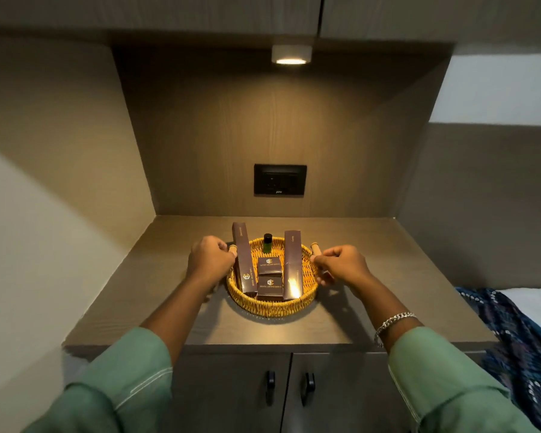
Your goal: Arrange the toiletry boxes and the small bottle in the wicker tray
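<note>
Fingers of both the left hand (211, 260) and right hand (341, 264) grip the tray (272, 307) handles; slide it level so boxes (270, 265) and bottle (267, 243) stay upright.

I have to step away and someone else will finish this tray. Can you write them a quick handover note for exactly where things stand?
Left hand: closed around the wicker tray's left wooden handle.
Right hand: closed at the right wooden handle.
Wicker tray: on the countertop, under the lamp.
Inside it: long box on the left, long box on the right, two small boxes between them, small bottle upright at the back.
Done: everything appears to be in the tray.
Left: probably just square the tray on the counter and let go.
</note>
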